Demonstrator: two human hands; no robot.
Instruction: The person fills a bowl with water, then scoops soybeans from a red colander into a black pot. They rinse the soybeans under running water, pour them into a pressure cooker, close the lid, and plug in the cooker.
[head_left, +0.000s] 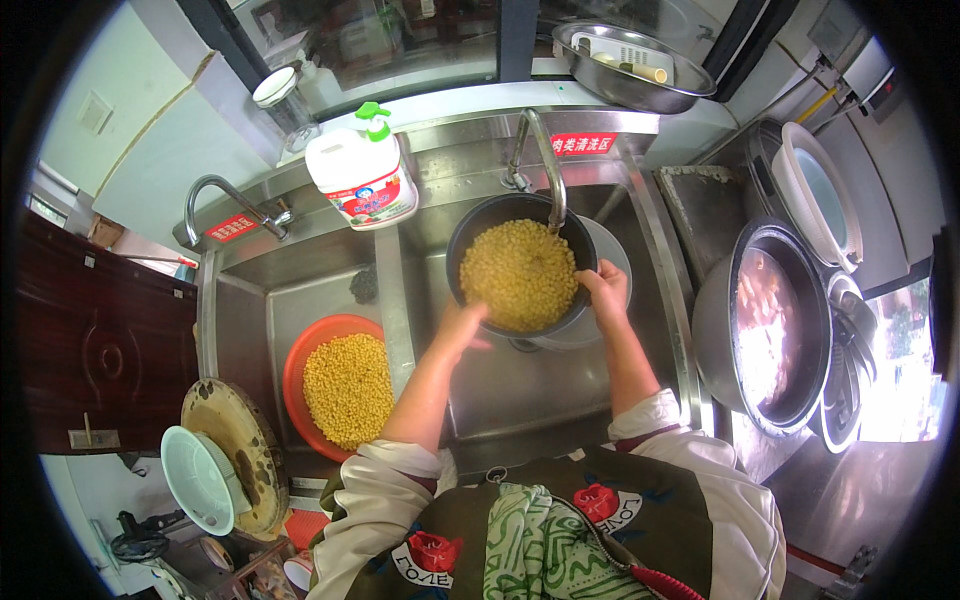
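Note:
A dark round pot (454, 255) of yellow soybeans or corn-like kernels (517, 277) in water is in the right sink basin, beneath the curved faucet (555, 172). My right hand (606, 289) grips the pot's right rim, thumb over the edge. At the lower left rim is my left hand (461, 328), its fingers blurred; whether it grips the rim is unclear. A pale translucent basin (619, 259) shows partly behind and under the pot. In the left sink basin, an orange-red plastic colander (296, 397) holds more yellow kernels (349, 386).
A detergent jug (360, 180) with a green pump stands behind the divider (394, 300). A steel wool pad (364, 286) lies in the left basin. To the right is a large pot (712, 337) of cloudy liquid. A round chopping block (225, 405) and pale green basket (195, 480) lean at left.

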